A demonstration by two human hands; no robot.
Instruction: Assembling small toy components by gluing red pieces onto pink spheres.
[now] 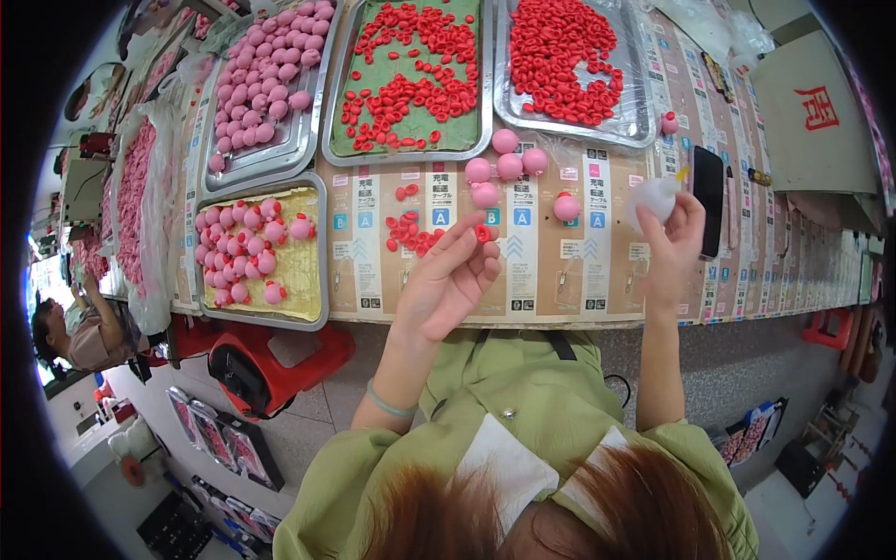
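Note:
My left hand (pixel 444 287) pinches a small red oval ring piece (pixel 483 233) between thumb and fingers, above the table's near side. In my right hand (pixel 676 237) is a white squeeze bottle (pixel 654 199) with a yellow nozzle, tilted up to the right. Loose red oval pieces (pixel 408 233) lie just left of my left hand. Between and beyond my hands sits a small group of pink balls (pixel 509 166). Nearer my right hand stands one more pink ball (pixel 566 207) with a bit of red on its top.
Trays of red pieces (pixel 488 84) (pixel 644 131) line the back. At left are a tray of plain pink balls (pixel 297 159) and a tray of pink balls with red pieces (pixel 322 280). A black phone (pixel 708 201) lies beside my right hand. A red stool (pixel 313 359) stands below the table.

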